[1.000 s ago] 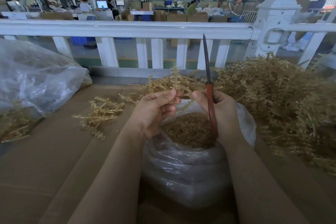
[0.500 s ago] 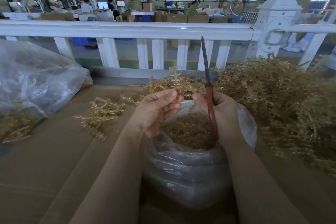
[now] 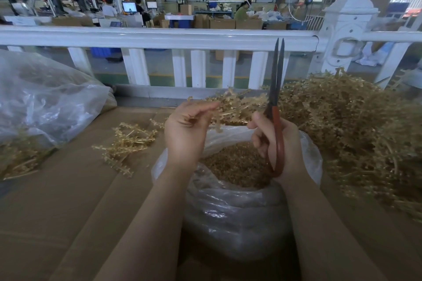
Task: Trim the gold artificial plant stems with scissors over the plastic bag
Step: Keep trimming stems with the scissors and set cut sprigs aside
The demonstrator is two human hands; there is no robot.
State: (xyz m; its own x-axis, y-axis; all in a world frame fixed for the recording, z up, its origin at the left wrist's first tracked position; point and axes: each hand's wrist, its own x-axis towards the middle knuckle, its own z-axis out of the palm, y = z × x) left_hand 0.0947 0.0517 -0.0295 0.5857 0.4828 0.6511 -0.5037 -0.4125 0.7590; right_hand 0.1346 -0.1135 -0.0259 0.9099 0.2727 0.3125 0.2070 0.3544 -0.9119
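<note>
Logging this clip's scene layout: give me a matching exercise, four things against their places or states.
Things:
1. scissors
2. open plastic bag
3. small cut sprig pile
4. left hand

States:
A. lying loose on cardboard, left of the hands
B. pinching a gold stem
C. blades pointing up, slightly parted
D. holding gold trimmings under the hands

Pairs: 1-C, 2-D, 3-A, 4-B

**Bare arms, bare hands**

Two forearms, uncovered from the lower frame edge to the wrists. No sleeves, gloves, watch or rings showing. Left hand and right hand slender, with short, plain, unpainted nails.
</note>
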